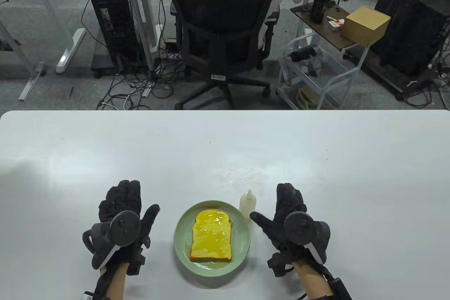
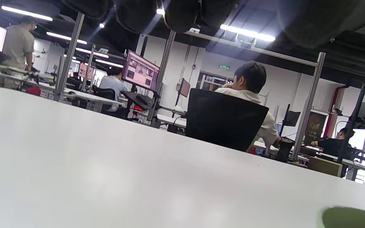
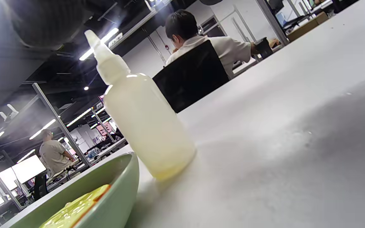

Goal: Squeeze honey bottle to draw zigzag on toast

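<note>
**Hands resting beside plated toast, bottle standing untouched**

In the table view, both gloved hands are being laid on the white table (image 1: 225, 152) in the lower part of the frame. The left hand (image 1: 121, 222) is being kept at lower left, palm down, its fingers stretched forward and loosely spread, nothing being held. The right hand (image 1: 293, 224) is being kept at lower right, fingers likewise extended and empty, with the thumb (image 1: 262, 222) being pointed toward the frame's centre, its tip near the bottle's base but apart from it.

Between the hands, a green plate (image 1: 182, 240) is being shown in the lower centre, and the toast (image 1: 212, 235) is lying on it, its top coated in glossy yellow.

Just beyond the plate's upper right rim, the honey bottle (image 1: 247, 204) is standing upright on the table, nozzle up, its pale body close beside the rim; in the right wrist view the bottle (image 3: 139, 110) is being seen just behind the plate (image 3: 112, 196), filling the frame's centre left.

Farther up the frame, past the table's far edge, a black chair (image 1: 221, 29) is being occupied by a seated person.
</note>
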A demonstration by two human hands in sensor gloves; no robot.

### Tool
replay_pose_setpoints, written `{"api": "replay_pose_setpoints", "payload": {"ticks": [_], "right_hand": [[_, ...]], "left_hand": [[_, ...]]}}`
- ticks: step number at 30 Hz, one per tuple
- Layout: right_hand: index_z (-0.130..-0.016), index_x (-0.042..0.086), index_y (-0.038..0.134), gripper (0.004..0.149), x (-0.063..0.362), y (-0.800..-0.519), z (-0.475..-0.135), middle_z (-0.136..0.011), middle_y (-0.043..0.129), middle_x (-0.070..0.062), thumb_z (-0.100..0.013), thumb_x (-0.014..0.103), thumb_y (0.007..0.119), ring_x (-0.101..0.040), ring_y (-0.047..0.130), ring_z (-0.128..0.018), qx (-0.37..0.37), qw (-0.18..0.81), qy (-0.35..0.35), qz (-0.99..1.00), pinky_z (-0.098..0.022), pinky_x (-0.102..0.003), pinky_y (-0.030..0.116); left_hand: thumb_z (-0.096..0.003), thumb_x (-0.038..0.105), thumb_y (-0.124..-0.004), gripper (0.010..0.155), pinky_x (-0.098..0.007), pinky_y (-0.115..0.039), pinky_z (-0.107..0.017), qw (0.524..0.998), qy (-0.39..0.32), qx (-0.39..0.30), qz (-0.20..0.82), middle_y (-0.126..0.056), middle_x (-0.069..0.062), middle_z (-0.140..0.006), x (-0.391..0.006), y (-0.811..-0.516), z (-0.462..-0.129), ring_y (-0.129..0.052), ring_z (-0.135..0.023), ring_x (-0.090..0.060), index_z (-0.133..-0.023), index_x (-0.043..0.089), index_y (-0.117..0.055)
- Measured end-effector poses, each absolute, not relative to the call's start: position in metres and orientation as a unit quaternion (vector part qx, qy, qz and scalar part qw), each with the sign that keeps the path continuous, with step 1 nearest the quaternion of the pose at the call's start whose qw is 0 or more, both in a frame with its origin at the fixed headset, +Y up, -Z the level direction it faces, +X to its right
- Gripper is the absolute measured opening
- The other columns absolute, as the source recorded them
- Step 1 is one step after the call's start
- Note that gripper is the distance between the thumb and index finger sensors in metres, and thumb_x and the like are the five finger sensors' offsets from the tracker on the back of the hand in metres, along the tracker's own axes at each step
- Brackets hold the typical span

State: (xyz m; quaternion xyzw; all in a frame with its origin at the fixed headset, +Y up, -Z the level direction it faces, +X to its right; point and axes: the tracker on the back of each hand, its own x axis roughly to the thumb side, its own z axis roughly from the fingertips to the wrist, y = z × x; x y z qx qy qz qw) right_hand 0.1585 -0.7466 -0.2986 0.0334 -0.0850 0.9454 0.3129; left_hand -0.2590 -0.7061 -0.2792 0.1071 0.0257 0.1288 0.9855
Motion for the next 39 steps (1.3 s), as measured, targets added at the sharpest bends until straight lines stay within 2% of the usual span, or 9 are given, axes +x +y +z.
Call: {"api": "replay_pose_setpoints", "payload": {"ticks": [8, 16, 21, 24, 29, 36, 39], "right_hand": [[-0.113, 0.003, 0.026, 0.106, 0.157, -0.758, -0.302, -0.117, 0.036, -0.031, -0.042, 0.061, 0.08, -0.064, 0.043, -0.102, 0.028, 0.353, -0.034, 0.935, -0.067, -0.077, 0.046], [-0.113, 0.004, 0.023, 0.107, 0.134, -0.766, -0.319, -0.116, 0.038, -0.03, -0.042, 0.053, 0.086, -0.063, 0.049, -0.1, 0.035, 0.345, 0.009, 0.938, -0.067, -0.074, 0.052], [-0.113, 0.006, 0.025, 0.107, 0.126, -0.769, -0.329, -0.115, 0.042, -0.031, -0.041, 0.052, 0.088, -0.064, 0.054, -0.098, -0.011, 0.365, 0.021, 0.931, -0.066, -0.074, 0.056], [-0.115, 0.013, 0.031, 0.103, 0.125, -0.77, -0.334, -0.116, 0.042, -0.031, -0.04, 0.052, 0.089, -0.065, 0.055, -0.097, -0.025, 0.366, 0.031, 0.93, -0.066, -0.074, 0.056], [-0.109, 0.018, 0.061, 0.081, 0.122, -0.77, -0.342, -0.115, 0.049, -0.029, -0.04, 0.048, 0.091, -0.063, 0.058, -0.097, -0.034, 0.36, 0.036, 0.932, -0.066, -0.072, 0.058], [-0.105, 0.018, 0.064, 0.076, 0.122, -0.772, -0.342, -0.114, 0.062, -0.017, -0.04, 0.045, 0.094, -0.058, 0.065, -0.096, -0.038, 0.346, 0.023, 0.937, -0.066, -0.07, 0.06], [-0.104, 0.02, 0.062, 0.075, 0.127, -0.767, -0.337, -0.112, 0.067, -0.014, -0.042, 0.049, 0.092, -0.051, 0.069, -0.098, -0.036, 0.367, -0.019, 0.929, -0.066, -0.07, 0.061]], "left_hand": [[-0.0452, 0.063, -0.073, 0.086, -0.071, -0.05, -0.074, 0.981, 0.022, 0.102, 0.161, -0.047, -0.01, -0.118, -0.258, -0.703, -0.278, -0.054, -0.109, -0.049, -0.116, 0.024, -0.045], [-0.0455, 0.063, -0.073, 0.086, -0.071, -0.049, -0.074, 0.98, 0.024, 0.098, 0.17, -0.047, -0.01, -0.118, -0.262, -0.703, -0.279, -0.054, -0.109, -0.049, -0.117, 0.023, -0.045], [-0.0455, 0.063, -0.073, 0.087, -0.071, -0.049, -0.074, 0.979, 0.027, 0.098, 0.176, -0.047, -0.01, -0.118, -0.263, -0.703, -0.279, -0.054, -0.109, -0.049, -0.117, 0.022, -0.044], [-0.0455, 0.063, -0.073, 0.087, -0.071, -0.05, -0.074, 0.978, 0.024, 0.105, 0.18, -0.048, -0.01, -0.118, -0.262, -0.703, -0.279, -0.055, -0.109, -0.048, -0.117, 0.022, -0.044], [-0.0454, 0.063, -0.073, 0.087, -0.07, -0.05, -0.074, 0.976, 0.024, 0.111, 0.188, -0.048, -0.01, -0.118, -0.263, -0.7, -0.278, -0.056, -0.109, -0.048, -0.116, 0.022, -0.044], [-0.0454, 0.063, -0.073, 0.087, -0.07, -0.05, -0.074, 0.975, 0.026, 0.113, 0.192, -0.048, -0.01, -0.118, -0.264, -0.7, -0.277, -0.056, -0.109, -0.048, -0.116, 0.022, -0.044], [-0.0454, 0.063, -0.073, 0.087, -0.07, -0.05, -0.074, 0.974, 0.022, 0.116, 0.193, -0.048, -0.01, -0.118, -0.263, -0.698, -0.277, -0.056, -0.109, -0.048, -0.116, 0.022, -0.045]]}}
